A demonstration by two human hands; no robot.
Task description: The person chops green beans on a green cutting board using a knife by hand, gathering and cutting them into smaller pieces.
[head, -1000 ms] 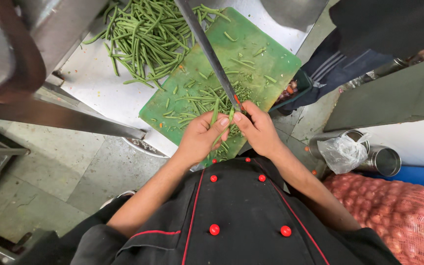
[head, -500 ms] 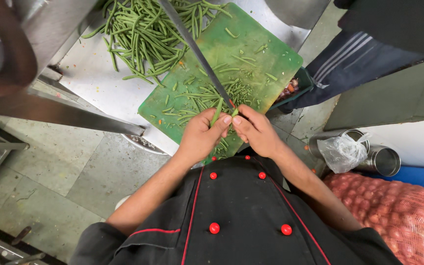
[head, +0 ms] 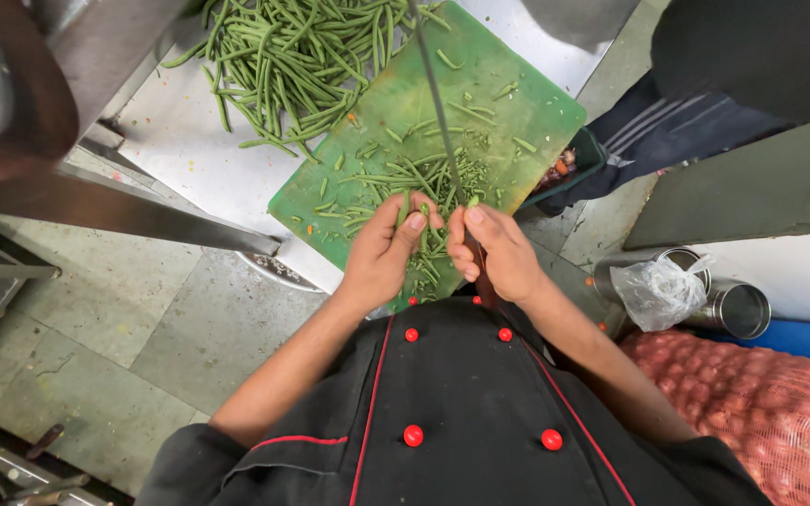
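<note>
At the far left, I am looking at a heap of whole green beans [head: 288, 66] lying uncut on the white bench [head: 189, 150], just beside and partly over the upper edge of the green cutting board [head: 517, 103]. Moving right, my left hand [head: 382, 253] is curling its fingers loosely around a small bundle of beans [head: 414, 183] on the board, pinning them at its near edge. A long knife blade [head: 438, 103] is running up the middle of the board from between my hands. My right hand [head: 499, 253] is closing around something at the blade's near end, presumably the handle, though the grip itself is hidden from me. Short cut pieces [head: 480, 112] are lying scattered across the board. Judging from this, only a small share is chopped; the large heap is waiting. Farther right, another person's dark striped trouser leg [head: 667, 131] is standing by the bench, steel tins [head: 738, 309] with a clear plastic bag [head: 653, 290] are sitting on the floor, and a red mesh sack [head: 761, 412] is lying beside them.
</note>
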